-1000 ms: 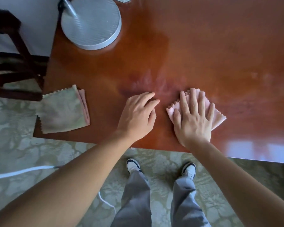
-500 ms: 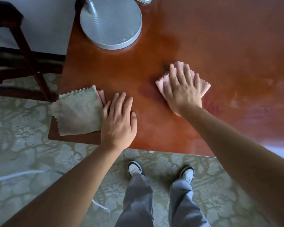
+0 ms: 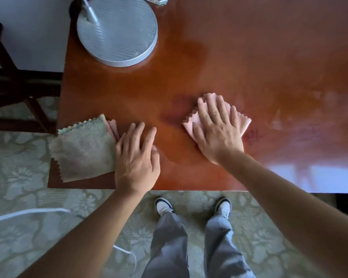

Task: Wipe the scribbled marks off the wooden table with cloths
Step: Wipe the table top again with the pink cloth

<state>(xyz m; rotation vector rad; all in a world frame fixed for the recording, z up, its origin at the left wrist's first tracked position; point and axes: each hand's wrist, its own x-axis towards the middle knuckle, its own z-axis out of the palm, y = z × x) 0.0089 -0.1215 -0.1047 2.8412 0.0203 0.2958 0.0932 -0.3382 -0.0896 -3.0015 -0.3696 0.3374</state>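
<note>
Landmark: I take the round grey lamp base (image 3: 117, 31) at the far left of the bench (image 3: 239, 63) as my reference.
Right hand: my right hand (image 3: 217, 129) lies flat on the pink cloth (image 3: 244, 122), nearer me and to the right of the lamp base; fingers (image 3: 204, 109) straight and slightly spread, pressing the cloth to the wood, not curled round it.
Left hand: my left hand (image 3: 137, 157) rests palm down on bare wood, almost straight toward me from the lamp base; fingers straight, close together, holding nothing.
Green cloth: a green cloth (image 3: 82, 147) lies by the bench's near left corner, its right edge touching my left hand; a pink layer peeks out beneath it.
Marks: a dark purplish smear (image 3: 172, 115) shows just left of the pink cloth, with fainter reddish smudges (image 3: 251, 135) to its right.
Floor: patterned carpet (image 3: 18, 237), a white cable (image 3: 28, 213), my shoes (image 3: 163, 206).
</note>
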